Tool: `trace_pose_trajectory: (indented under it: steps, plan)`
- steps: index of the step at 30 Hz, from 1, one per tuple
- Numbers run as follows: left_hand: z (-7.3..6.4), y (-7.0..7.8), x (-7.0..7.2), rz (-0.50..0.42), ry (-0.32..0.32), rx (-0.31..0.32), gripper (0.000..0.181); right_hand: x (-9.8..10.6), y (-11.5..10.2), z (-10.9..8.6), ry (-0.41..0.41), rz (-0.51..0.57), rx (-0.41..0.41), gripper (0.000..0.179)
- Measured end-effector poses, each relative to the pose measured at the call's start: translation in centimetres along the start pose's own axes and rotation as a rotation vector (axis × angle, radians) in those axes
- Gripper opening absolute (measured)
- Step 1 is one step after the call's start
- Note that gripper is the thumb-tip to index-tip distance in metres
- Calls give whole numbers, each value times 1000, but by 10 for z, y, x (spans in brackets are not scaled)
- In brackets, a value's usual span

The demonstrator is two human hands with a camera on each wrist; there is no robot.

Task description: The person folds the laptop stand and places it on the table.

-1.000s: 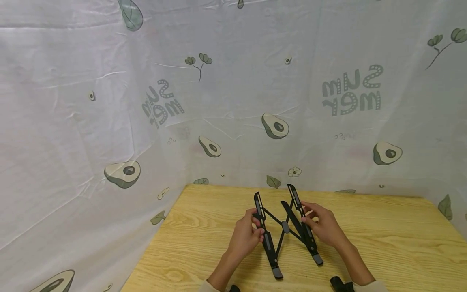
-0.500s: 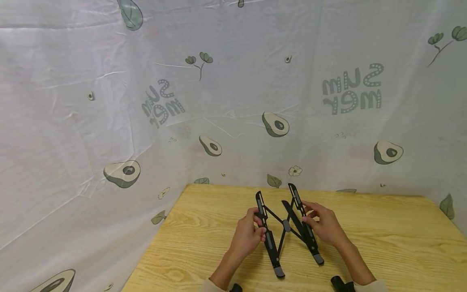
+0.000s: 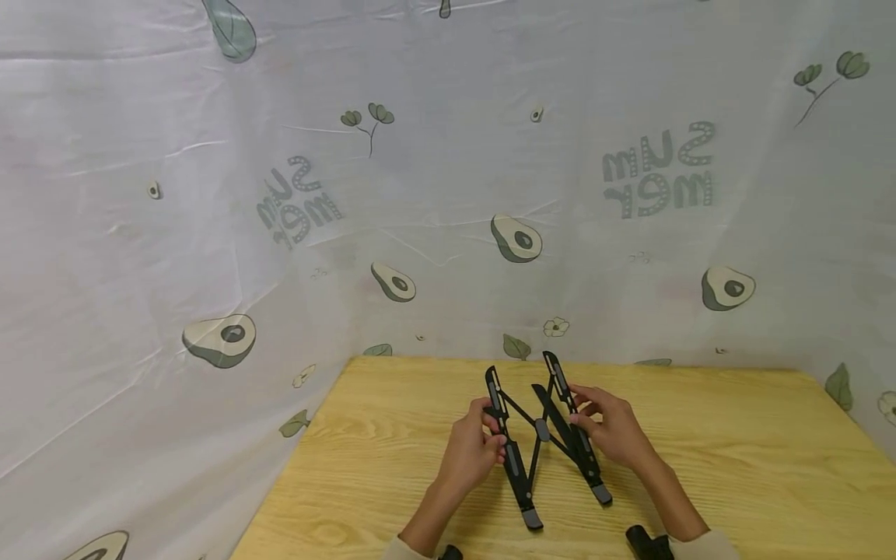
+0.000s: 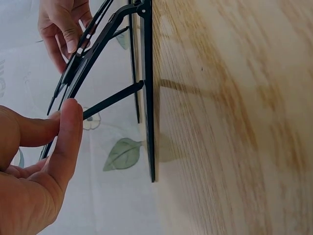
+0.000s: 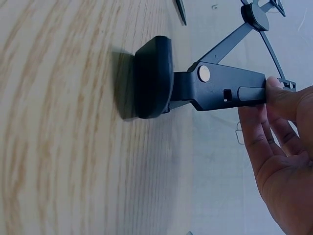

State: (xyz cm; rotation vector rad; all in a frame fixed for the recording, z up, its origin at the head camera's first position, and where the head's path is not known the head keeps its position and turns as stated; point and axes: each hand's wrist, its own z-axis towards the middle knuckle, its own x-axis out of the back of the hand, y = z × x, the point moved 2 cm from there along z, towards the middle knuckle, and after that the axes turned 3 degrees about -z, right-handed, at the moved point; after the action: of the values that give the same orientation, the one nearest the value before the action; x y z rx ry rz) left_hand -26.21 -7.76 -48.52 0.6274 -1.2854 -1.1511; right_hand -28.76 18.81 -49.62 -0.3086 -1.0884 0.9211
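A black folding laptop stand [image 3: 542,430] with grey pads is unfolded on the table, its two long side arms tilted up and joined by crossing bars at a round hub. My left hand [image 3: 467,451] grips the left side arm around its middle, thumb and fingers on either side. Opposite, my right hand [image 3: 610,429] pinches the other side arm. The left wrist view shows the lower bar of the stand [image 4: 148,98] along the tabletop and a strut rising from it. In the right wrist view, the front lip [image 5: 154,78] sits close over the wood.
The light wood-grain table [image 3: 700,435] runs back to a white curtain [image 3: 448,171] printed with avocados and leaves, which also hangs along the left side. A dark wrist device [image 3: 647,543] shows by the right sleeve.
The head view has turned slightly to the right, so the curtain and stand appear farther left. Both hands keep their hold on the laptop stand, which looks nearly unchanged.
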Motion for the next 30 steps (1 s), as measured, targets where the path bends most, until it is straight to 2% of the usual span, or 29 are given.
trace_pose_trajectory:
  steps: [11,30]
  plan:
    - [2,-3,4,8,-2,3,58,-4,-2,3,-18,22,-51,52]
    - [4,-1,-1,23,-4,-4,58,-2,-2,-1,-10,0,-53,52]
